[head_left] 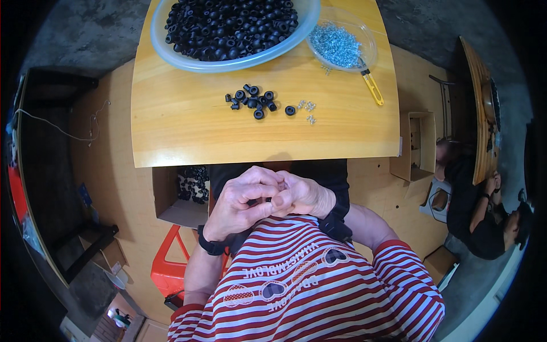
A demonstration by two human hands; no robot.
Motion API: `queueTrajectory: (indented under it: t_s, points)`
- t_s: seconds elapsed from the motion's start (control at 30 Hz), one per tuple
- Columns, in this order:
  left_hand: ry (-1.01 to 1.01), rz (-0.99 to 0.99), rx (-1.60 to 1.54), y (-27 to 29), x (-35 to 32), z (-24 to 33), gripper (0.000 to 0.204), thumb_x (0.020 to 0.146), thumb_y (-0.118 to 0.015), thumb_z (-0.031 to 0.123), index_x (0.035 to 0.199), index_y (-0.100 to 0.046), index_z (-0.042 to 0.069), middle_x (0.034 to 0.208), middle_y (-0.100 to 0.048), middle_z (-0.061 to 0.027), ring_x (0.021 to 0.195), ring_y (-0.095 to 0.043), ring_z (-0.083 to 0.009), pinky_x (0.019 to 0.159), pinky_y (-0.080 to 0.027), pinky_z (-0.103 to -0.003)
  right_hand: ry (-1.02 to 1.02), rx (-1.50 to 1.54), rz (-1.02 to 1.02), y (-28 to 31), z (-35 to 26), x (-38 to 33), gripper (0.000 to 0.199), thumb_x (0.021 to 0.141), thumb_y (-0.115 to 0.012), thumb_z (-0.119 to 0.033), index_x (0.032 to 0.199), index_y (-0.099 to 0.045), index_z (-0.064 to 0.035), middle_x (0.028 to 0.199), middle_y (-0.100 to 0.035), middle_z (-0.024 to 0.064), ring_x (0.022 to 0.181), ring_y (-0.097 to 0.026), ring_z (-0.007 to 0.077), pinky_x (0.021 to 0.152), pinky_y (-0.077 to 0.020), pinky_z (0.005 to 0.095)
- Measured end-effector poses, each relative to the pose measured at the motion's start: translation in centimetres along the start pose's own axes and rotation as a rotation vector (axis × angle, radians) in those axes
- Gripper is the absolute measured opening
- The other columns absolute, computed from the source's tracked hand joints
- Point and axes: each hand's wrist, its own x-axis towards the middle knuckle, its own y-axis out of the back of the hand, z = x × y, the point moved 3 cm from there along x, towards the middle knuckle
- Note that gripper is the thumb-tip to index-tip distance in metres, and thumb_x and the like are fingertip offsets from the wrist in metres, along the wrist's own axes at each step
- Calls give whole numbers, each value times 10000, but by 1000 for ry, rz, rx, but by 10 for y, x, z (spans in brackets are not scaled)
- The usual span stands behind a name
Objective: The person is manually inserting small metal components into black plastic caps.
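Just off the table's near edge, my left hand (242, 199) and my right hand (306, 195) meet in front of my striped top. The fingers of both are bent and pressed together; whatever they hold is hidden among them. Past them on the wooden table (188, 125) lies a loose group of small black round pieces (250, 102). One black ring-like piece (290, 110) sits apart from it, beside small clear bits (306, 106). A translucent basin (228, 67) full of similar black parts (228, 28) stands at the far side.
Right of the basin, a round clear dish (371, 51) holds many bluish clear bits, with a yellow-handled tool (373, 88) against it. Cardboard boxes (181, 214) flank the table below. A red stool (165, 267) is at my left; another person (476, 211) sits at the right.
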Motion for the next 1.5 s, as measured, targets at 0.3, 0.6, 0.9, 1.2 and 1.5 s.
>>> queueTrajectory:
  t_s: [0.3, 0.6, 0.9, 1.2, 1.5]
  points:
    - [49, -33, 130, -1, 6, 1, 157, 824, -713, 97, 945, -710, -2, 953, -649, -87, 993, -629, -263, 866, -501, -377, 42, 66, 45, -3, -6, 3, 166, 802, -732, -56, 897, -599, -34, 665, -449, -43, 478, -358, 27, 415, -262, 181]
    - [-53, 111, 267, -3, 2, -2, 226, 819, -725, 130, 1007, -698, 9, 1042, -668, -140, 1107, -621, -322, 911, -503, -398, 158, -102, -9, -2, -13, 4, 147, 866, -686, -86, 943, -624, 22, 687, -494, -36, 475, -375, 13, 409, -270, 165]
    - [-80, 185, 270, -9, 2, -5, 242, 815, -718, 138, 1007, -688, -7, 1066, -661, -149, 1110, -617, -326, 902, -506, -394, 242, -106, 20, 1, -8, 4, 186, 880, -675, -126, 964, -635, 36, 692, -517, -26, 469, -390, 7, 400, -273, 159]
    - [-52, 165, 209, -1, 5, -6, 196, 832, -696, 92, 1001, -672, -5, 1044, -655, -166, 1060, -633, -332, 891, -507, -391, 141, -29, -9, -3, -14, 5, 249, 898, -697, -234, 959, -638, -1, 665, -486, -26, 480, -403, 25, 413, -304, 162]
    - [48, 206, 202, -4, 6, -3, 222, 846, -704, 151, 1020, -680, 16, 1064, -671, -154, 1095, -620, -302, 907, -486, -383, 161, 86, -49, 3, -16, 4, 243, 911, -684, -247, 946, -632, -12, 689, -548, 5, 515, -464, 43, 447, -366, 200]
